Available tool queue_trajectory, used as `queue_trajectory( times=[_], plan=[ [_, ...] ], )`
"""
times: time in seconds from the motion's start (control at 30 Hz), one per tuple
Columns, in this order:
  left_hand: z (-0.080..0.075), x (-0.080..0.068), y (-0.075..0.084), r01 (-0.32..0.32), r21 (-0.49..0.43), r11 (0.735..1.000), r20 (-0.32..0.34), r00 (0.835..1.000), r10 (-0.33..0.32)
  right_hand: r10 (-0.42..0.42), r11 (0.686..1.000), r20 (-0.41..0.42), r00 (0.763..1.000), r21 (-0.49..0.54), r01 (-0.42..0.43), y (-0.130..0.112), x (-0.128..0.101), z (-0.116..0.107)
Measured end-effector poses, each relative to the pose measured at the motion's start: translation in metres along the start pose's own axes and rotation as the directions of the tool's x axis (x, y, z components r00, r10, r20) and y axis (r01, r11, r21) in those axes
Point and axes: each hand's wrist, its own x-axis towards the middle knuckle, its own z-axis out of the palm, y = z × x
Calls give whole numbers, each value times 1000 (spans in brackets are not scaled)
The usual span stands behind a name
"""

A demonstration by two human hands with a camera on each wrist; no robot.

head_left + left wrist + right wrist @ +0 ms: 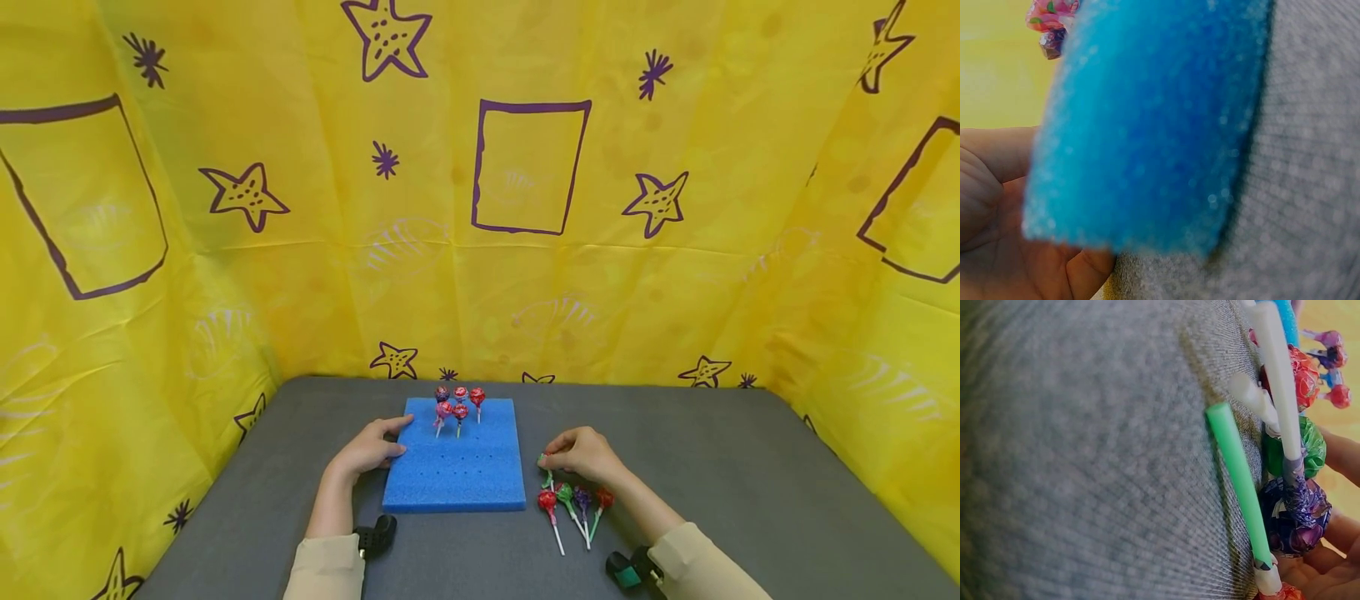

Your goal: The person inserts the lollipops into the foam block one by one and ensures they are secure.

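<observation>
A blue foam block with rows of small holes lies on the table. Several wrapped lollipops stand upright in its far part. My left hand rests against the block's left edge, thumb and forefinger extended onto it; the left wrist view shows part of that hand behind the blurred foam. Right of the block, my right hand pinches a lollipop with a green and red wrapper, its head partly covered by the fingers. Just below that hand lie a red lollipop, a green one, a purple one and another red one.
The dark grey table carries the block and the loose lollipops. A yellow cloth with purple drawings hangs at the back and both sides. Black straps with small devices sit on both wrists.
</observation>
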Motion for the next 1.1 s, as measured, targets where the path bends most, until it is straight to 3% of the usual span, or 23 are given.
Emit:
queue_trajectory(
  times=[0.57,1.1],
  plan=[
    [1,0,1,-11,6,1000,4,1000,11,-46,998,-24,999,-35,45,5,3,2],
    [1,-1,1,2,6,1000,4,1000,-2,-35,998,-22,999,48,36,3,4,1]
  ],
)
